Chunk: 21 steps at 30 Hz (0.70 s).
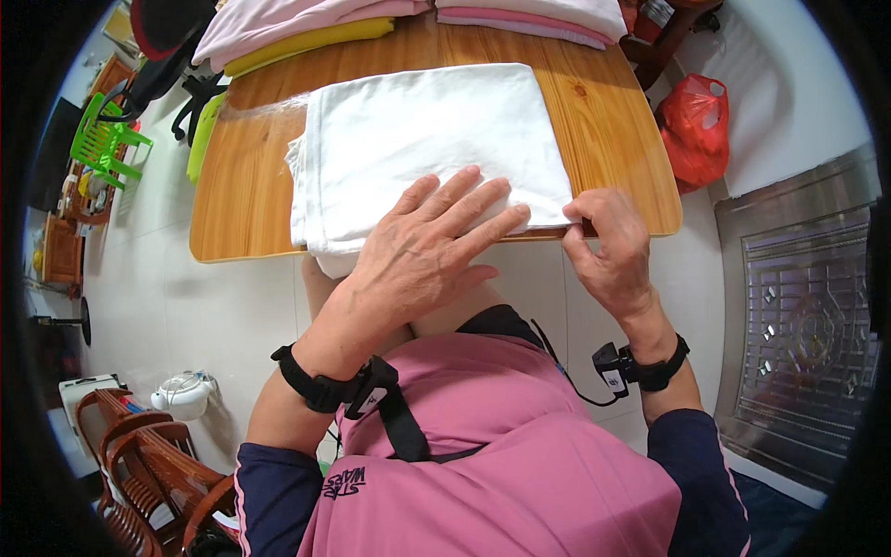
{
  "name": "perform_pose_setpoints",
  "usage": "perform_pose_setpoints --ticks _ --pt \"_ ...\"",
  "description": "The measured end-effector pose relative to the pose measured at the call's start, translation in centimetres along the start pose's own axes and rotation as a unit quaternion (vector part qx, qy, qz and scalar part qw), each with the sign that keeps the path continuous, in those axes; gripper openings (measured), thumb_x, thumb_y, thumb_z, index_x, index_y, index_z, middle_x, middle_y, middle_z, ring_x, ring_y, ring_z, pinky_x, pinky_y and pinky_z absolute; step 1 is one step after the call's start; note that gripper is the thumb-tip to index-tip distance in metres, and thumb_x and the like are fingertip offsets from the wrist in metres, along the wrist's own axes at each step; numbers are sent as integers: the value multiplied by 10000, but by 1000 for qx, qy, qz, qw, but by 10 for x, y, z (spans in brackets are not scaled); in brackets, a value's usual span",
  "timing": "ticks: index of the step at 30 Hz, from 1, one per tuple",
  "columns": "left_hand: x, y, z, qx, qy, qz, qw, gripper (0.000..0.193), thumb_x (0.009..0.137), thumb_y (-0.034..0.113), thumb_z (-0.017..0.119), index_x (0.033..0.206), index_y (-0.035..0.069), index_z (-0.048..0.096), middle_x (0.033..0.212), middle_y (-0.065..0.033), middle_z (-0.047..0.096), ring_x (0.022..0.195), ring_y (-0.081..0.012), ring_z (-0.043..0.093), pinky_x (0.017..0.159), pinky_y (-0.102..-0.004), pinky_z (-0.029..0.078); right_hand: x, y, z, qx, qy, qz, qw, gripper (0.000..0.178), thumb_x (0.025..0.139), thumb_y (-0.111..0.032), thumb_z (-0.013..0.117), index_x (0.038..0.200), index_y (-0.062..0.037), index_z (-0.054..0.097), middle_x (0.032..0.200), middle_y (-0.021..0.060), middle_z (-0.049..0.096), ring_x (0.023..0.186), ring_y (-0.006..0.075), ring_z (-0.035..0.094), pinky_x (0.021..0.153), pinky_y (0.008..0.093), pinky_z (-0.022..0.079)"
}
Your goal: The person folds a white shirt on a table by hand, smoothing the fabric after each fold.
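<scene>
A folded white cloth (432, 130) lies near the front edge of the wooden table (617, 121), its layered edges showing on the left side. Part of its near left corner hangs a little over the table's edge. My left hand (432, 232) rests on the near part of the cloth, palm down with the fingers spread. At the cloth's near right corner, my right hand (608, 246) pinches the corner between thumb and bent forefinger. Black straps with small devices are on both wrists.
Folded pink and yellow cloths (311, 42) are stacked at the table's far left, and a second pink stack (529, 23) stands far right. A red plastic bag (694, 130) sits beyond the right edge. Wooden chairs (158, 464) are lower left, a green chair (102, 139) upper left.
</scene>
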<state>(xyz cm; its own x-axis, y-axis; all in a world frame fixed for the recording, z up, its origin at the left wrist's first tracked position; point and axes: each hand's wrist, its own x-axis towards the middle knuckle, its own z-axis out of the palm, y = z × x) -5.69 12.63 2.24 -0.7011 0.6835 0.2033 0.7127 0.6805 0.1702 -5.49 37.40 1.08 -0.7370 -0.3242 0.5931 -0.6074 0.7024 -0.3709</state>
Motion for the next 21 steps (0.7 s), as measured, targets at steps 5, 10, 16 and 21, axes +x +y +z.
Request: perform_pose_setpoints --ticks 5,10,16,21 --pt "-1 -1 2 10 -3 2 1000 735 787 357 747 1453 321 436 1523 -17 397 1414 -261 360 1140 -450 325 -5 0 -1 -36 10 -29 999 257 698 37 682 931 -52 622 850 89 580 781 273 568 697 392 458" --pt "-3 -1 2 22 4 10 1000 775 762 318 770 1454 371 424 1523 -6 397 1416 -256 358 1143 -446 326 -7 -1 -4 -54 -3 -58 997 250 708 26 703 941 -44 649 851 82 582 796 262 578 703 383 463" --pt "-3 -1 4 18 8 9 1000 802 754 310 772 1468 358 408 1529 1 390 1419 -250 352 1146 -445 323 -9 5 -3 -31 11 -47 998 265 706 35 697 952 -45 640 874 86 607 803 270 594 719 376 468" --pt "-3 -1 3 20 5 9 1000 825 746 303 777 1478 343 398 1539 4 377 1427 -245 342 1149 -450 313 -6 -5 -12 -44 -7 -45 998 290 724 -17 696 1006 -44 631 1004 105 624 946 281 608 837 400 457"
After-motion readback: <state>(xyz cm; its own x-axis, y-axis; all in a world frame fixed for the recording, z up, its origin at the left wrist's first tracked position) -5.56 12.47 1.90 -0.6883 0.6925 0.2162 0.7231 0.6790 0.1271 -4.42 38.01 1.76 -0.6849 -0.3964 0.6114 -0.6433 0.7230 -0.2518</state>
